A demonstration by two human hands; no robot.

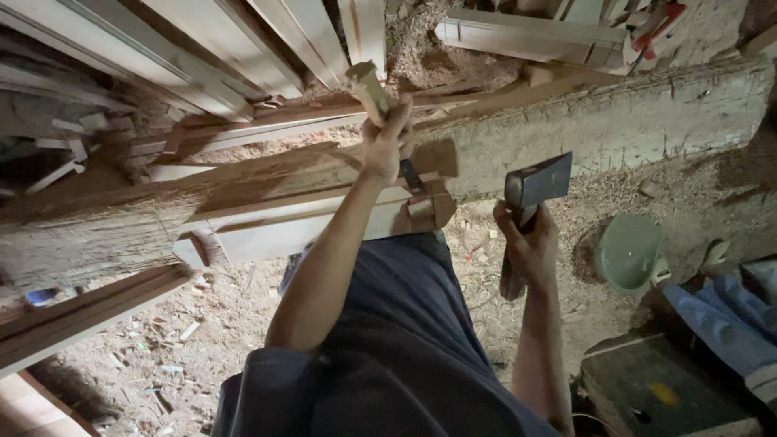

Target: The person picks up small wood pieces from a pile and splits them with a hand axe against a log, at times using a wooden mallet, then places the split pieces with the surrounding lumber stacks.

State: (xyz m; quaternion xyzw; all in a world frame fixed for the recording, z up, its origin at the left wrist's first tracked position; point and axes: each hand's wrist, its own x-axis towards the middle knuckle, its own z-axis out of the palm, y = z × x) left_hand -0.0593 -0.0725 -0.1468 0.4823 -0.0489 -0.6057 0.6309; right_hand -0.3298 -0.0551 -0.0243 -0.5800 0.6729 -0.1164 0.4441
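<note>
Upright, hatchet (530, 198), head topmost.

Two hands: the left hand (383, 146) closed round one chisel (374, 97) with a wooden handle, the right hand (530, 243) closed round one hatchet (530, 194). One long rough log (631, 121) lies across the view, with one pale squared beam (299, 226) against it. One green bowl (630, 252) sits on the sawdust floor. One blue cloth (720, 320) at the right edge. The white slats (243, 48) stacked behind are too overlapped to count exactly
</note>
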